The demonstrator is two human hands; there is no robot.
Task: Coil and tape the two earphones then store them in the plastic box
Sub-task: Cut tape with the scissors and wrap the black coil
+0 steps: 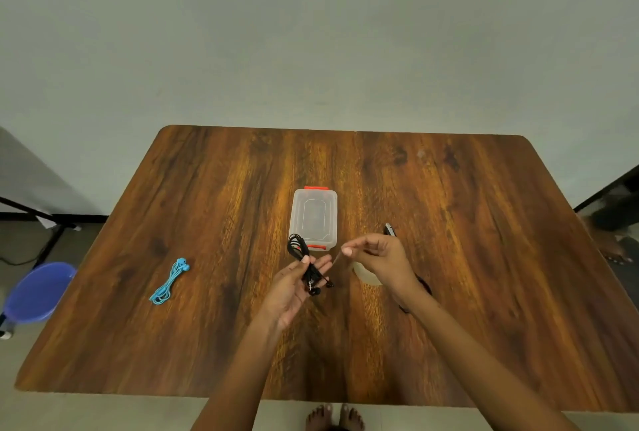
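My left hand [297,287] holds the coiled black earphones [304,257] pinched under the thumb, palm up, above the table's middle. Just to the right, my right hand [378,257] pinches a thin strip of clear tape [335,262] that stretches toward the black coil. The blue earphones [170,281] lie coiled on the table to the left. A clear plastic box [314,218] with red clips and its lid on stands just beyond my hands. The tape roll [364,275] lies partly hidden under my right hand.
Scissors [390,230] lie behind my right hand, with dark handles showing near my wrist. The wooden table [484,257] fills the view. A blue stool [38,292] stands off the left edge, and another person's foot is at the far right.
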